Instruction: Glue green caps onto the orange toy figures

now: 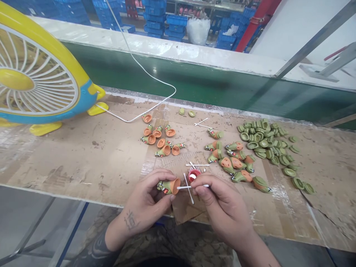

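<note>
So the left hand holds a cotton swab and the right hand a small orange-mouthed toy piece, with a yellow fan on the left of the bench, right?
Not quite: the head view shows them swapped. The left hand holds the toy piece and the right hand the cotton swab. The yellow fan does stand on the bench's left.

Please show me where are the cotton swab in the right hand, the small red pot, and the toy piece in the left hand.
cotton swab point(185, 187), head view, on its white stick
small red pot point(194, 174), head view, on its red rim
toy piece point(170, 186), head view, on its green body
</note>
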Motion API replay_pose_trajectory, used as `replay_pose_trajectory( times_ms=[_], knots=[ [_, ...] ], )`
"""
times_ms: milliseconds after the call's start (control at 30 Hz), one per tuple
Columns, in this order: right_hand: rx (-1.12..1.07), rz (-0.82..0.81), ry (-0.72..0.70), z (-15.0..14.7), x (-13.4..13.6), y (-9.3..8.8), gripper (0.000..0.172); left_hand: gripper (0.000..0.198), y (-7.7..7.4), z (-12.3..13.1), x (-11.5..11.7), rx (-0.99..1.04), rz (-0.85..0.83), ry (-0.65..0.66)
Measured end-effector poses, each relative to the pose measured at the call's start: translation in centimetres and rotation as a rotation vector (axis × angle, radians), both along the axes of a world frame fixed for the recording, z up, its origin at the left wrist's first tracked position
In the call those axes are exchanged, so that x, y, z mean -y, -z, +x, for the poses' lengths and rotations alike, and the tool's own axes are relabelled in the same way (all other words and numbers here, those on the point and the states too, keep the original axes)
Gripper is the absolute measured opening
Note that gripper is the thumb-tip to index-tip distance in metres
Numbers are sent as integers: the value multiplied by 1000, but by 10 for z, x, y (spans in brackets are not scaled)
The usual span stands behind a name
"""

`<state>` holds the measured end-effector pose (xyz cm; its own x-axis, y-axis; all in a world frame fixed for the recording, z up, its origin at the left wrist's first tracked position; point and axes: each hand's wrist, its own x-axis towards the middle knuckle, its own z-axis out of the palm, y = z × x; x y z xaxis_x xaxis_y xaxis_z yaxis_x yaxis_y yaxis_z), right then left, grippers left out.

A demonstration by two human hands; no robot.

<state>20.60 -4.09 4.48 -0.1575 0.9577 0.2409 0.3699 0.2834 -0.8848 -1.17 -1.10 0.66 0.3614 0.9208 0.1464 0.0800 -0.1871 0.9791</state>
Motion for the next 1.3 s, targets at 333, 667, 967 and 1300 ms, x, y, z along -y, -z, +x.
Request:
replay_pose_trajectory(
  times_ms=[333, 667, 967, 1300],
  knots=[
    [66, 20, 23, 0, -3, 3, 16, 30, -2, -1, -2, 19, -81, 22],
    [118, 86, 195, 16, -6, 7, 15, 33, -2, -2, -4, 263, -392, 11],
    [334, 1, 32, 18, -14, 13, 20, 41, 1, -3, -5, 371, -493, -68],
    [231, 85, 123, 20, -9, 8, 15, 36, 4, 2, -7, 525, -426, 12]
  ],
)
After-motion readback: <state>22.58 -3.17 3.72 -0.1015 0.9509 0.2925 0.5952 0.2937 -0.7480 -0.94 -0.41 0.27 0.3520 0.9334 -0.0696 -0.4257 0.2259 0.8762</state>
